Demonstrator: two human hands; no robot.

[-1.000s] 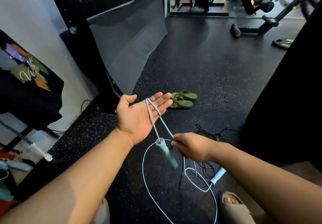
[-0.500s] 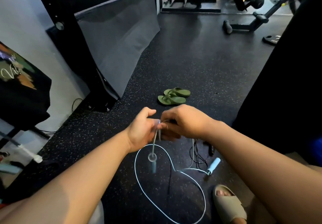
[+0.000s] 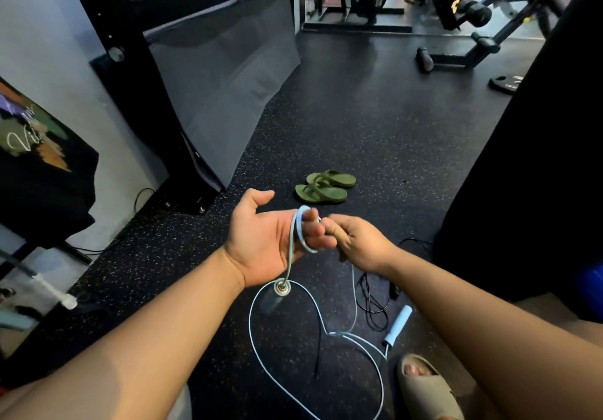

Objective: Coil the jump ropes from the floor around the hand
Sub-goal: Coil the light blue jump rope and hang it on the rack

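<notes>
Thin pale blue jump rope (image 3: 290, 250) loops around the straight fingers of the palm-up left hand (image 3: 261, 240). The curled right hand (image 3: 362, 243) pinches it just beside them. Slack and the second handle (image 3: 399, 321) lie on the near floor (image 3: 359, 126).

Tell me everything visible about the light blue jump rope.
The jump rope is a thin pale-blue cord, seemingly plastic. A loop wraps the fingers of the left hand; the right hand pinches it beside them. One handle dangles off a metal swivel under the left wrist; the slack curls on the floor, ending in the other handle.
</notes>
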